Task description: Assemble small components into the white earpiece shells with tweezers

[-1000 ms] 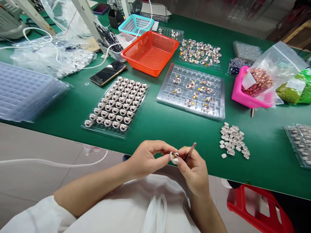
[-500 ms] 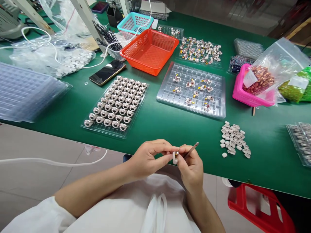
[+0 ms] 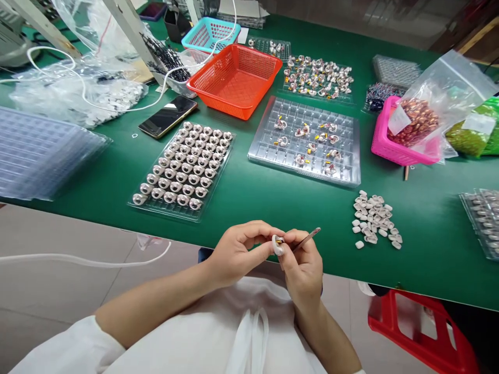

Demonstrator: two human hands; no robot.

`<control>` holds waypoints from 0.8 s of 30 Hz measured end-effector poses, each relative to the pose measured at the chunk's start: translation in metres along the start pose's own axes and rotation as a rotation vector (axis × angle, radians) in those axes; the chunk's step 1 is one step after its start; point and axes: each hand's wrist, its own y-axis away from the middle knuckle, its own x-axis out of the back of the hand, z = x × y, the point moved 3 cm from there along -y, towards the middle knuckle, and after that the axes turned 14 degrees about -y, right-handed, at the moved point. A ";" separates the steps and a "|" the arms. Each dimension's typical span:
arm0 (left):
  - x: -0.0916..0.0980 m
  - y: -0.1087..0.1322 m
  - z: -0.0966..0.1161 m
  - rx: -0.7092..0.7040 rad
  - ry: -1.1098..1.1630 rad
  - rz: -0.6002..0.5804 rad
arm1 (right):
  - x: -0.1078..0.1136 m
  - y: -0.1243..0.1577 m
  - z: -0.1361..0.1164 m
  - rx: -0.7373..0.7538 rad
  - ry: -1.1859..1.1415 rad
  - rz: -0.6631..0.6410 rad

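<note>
My left hand [image 3: 244,249] pinches a small white earbud-like part [image 3: 277,244] between thumb and fingers, just over the front edge of the table. A yellow strip shows inside the part's open side. My right hand [image 3: 304,262] closes in from the other side, its thumb against the same part. A thin metal tweezer-like tool [image 3: 307,239] is tucked in the fingers of that hand, its rounded end pointing up and right. Beyond my hands, a clear tray [image 3: 249,155] carries several similar white parts with yellow strips.
A tray of rounded shells [image 3: 175,186] lies on the left, with a phone [image 3: 167,117] behind it. Small white caps [image 3: 375,221] are piled on the right. An orange basket [image 3: 236,83], a pink basket [image 3: 405,150] and stacked clear trays [image 3: 47,156] stand around; a red stool [image 3: 424,322] is below.
The white part has turned between my fingers, so its open side with the yellow strip shows more. Both hands still hold it; the whole view has shifted slightly.
</note>
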 end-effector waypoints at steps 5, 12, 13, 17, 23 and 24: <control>-0.001 -0.001 -0.002 0.184 0.174 -0.052 | 0.012 -0.002 -0.018 0.070 0.155 -0.055; 0.001 -0.001 -0.003 0.244 0.220 -0.063 | 0.025 -0.008 -0.054 0.332 0.137 -0.063; 0.001 -0.001 -0.002 0.237 0.223 -0.064 | 0.025 -0.006 -0.055 0.326 0.116 -0.078; 0.002 -0.001 -0.002 0.195 0.162 -0.054 | 0.023 0.003 -0.050 0.285 0.088 -0.135; 0.005 -0.001 -0.001 0.111 0.063 -0.039 | 0.019 0.006 -0.040 0.250 0.054 -0.175; 0.005 -0.001 -0.001 0.106 0.058 -0.036 | 0.018 0.006 -0.040 0.251 0.049 -0.175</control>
